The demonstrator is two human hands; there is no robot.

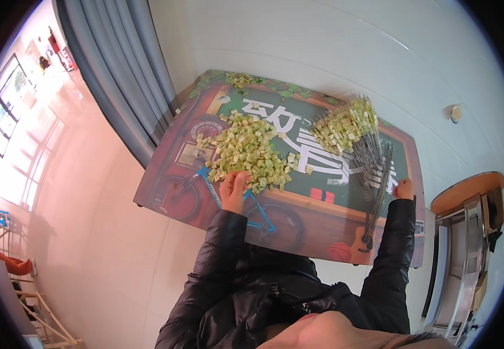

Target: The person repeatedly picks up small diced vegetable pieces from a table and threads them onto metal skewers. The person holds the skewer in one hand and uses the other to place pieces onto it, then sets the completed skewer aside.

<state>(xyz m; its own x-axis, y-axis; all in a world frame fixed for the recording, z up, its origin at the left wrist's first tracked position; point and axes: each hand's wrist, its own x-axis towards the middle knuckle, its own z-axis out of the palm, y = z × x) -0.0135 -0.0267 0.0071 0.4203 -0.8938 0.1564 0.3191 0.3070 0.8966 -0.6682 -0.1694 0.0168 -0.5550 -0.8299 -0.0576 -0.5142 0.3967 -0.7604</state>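
On a table with a printed top (321, 235) lies a heap of pale green vegetable cubes (247, 148). My left hand (234, 187) is at the heap's near edge, fingers bent together; whether a cube is between them cannot be told. To the right, many thin skewers carry rows of the same cubes (348, 124), laid in a pile with their bare ends toward me. Beside them lies a bundle of thin bare skewers (382, 183). My right hand (403, 189) is just right of this bundle, fingers curled; what it holds, if anything, is too small to see.
A smaller pile of green pieces (239, 80) lies at the table's far left corner. A grey curtain (116, 65) hangs at the left, and a white wall (321, 39) stands behind the table. At the right is a round wooden top (465, 192) beside a metal frame.
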